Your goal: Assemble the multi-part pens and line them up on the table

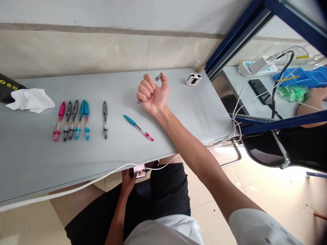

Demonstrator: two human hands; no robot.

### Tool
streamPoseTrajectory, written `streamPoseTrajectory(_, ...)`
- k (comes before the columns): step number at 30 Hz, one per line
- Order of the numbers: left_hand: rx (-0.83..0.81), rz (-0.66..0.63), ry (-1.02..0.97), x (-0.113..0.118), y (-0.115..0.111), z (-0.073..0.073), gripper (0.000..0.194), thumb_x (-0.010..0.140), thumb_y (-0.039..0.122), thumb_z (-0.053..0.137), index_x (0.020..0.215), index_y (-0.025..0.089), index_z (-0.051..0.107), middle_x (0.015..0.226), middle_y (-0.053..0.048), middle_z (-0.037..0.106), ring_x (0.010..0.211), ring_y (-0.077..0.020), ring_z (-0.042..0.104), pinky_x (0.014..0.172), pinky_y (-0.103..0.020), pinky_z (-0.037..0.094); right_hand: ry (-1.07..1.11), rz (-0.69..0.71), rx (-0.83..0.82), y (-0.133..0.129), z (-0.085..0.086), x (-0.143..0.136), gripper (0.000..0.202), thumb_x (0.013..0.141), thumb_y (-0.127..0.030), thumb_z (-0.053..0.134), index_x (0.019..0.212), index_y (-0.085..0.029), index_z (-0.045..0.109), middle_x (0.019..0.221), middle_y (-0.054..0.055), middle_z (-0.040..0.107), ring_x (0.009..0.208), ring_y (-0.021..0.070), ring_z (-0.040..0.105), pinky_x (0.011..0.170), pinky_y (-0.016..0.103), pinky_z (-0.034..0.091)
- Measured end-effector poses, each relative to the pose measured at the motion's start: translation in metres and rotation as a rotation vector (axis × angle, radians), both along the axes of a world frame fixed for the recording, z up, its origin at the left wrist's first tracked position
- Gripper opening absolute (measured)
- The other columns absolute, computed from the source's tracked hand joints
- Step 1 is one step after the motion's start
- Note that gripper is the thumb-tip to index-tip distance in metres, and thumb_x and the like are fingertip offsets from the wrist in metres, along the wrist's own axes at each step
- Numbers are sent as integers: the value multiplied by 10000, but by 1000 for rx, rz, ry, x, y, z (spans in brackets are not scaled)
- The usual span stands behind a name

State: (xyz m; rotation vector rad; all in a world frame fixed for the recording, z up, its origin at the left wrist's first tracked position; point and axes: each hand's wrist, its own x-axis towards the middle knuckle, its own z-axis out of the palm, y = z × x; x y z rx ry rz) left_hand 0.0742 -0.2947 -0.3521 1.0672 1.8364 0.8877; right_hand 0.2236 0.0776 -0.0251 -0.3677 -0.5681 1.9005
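Right hand [152, 94]: fist clenched around slim clear-barrelled pen [150, 87], mid-table, bare grey tabletop [194, 109] open toward right edge. Left hand [129, 178]: below near edge, fingers wrapped round small pink-white device [139, 171]. Teal-and-pink pen [138, 128] lies near front edge.

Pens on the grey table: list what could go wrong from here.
1. The right hand grips a clear pen in a closed fist; its tip could mark the table.
2. The teal-and-pink pen lies loose below the forearm and might be swept off.
3. The white cable along the table's front edge could snag the left hand.
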Motion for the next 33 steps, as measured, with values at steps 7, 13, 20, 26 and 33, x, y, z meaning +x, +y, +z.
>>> streamPoseTrajectory(7,-44,-32,-94,-7,-9,-2,628,744,306,789,1357,248,670,1428,-123,554,1282,-327,654,1160,-547,524,1,-85,-86,2,2,5,598,919,-818,497,678,-283,385,524,-67,259,508,163,229,469,288,230)
streamPoseTrajectory(13,-73,-43,-124,-12,-9,1,653,725,317,821,1359,254,676,1398,-118,582,1262,-331,666,1155,-558,530,-45,-37,-75,3,2,4,653,872,-906,509,695,-286,404,525,-73,224,515,166,235,471,289,223)
streamPoseTrajectory(20,-82,-45,-118,-9,-6,5,586,758,386,813,1308,237,675,1357,-114,600,1170,-298,712,1092,-526,584,34,-82,-171,2,3,4,678,881,-933,455,703,-284,376,542,-74,219,526,157,192,474,287,216)
streamPoseTrajectory(26,-74,-71,-21,-13,-2,16,454,890,463,672,1261,200,674,1241,-131,654,1094,-298,723,1056,-544,591,-28,-94,-174,2,5,4,614,910,-868,481,720,-285,435,537,-66,226,530,169,219,478,292,220)
streamPoseTrajectory(33,-112,-181,106,-28,2,46,387,915,445,610,1203,215,728,1052,-124,729,988,-325,732,933,-534,602,-47,-127,-123,2,2,5,589,905,-837,513,704,-287,444,531,-63,240,528,172,239,485,296,240)
